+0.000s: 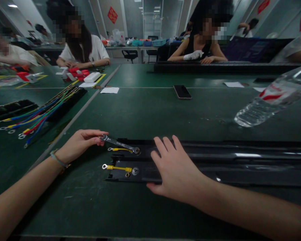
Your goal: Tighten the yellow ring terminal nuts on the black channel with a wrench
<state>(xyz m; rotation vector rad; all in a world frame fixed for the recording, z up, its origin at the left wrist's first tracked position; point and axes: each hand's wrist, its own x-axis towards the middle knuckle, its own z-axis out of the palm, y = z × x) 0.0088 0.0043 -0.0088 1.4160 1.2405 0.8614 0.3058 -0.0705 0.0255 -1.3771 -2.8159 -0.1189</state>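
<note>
My left hand (80, 143) pinches the near end of a small metal wrench (119, 144); the wrench's far end sits on a bolt at the left end of a long black rail (215, 164). My right hand (174, 167) lies flat on the rail with its fingers spread, holding it down. Two short yellow wires with ring terminals (117, 168) are fixed at the rail's left end, one under the wrench and one nearer me.
A clear plastic water bottle (273, 100) lies tilted at the right. A black phone (182, 91) and white paper slips (109, 90) lie further back. Coloured wires (32, 117) on black trays sit at the left. Other people sit across the green table (150, 113).
</note>
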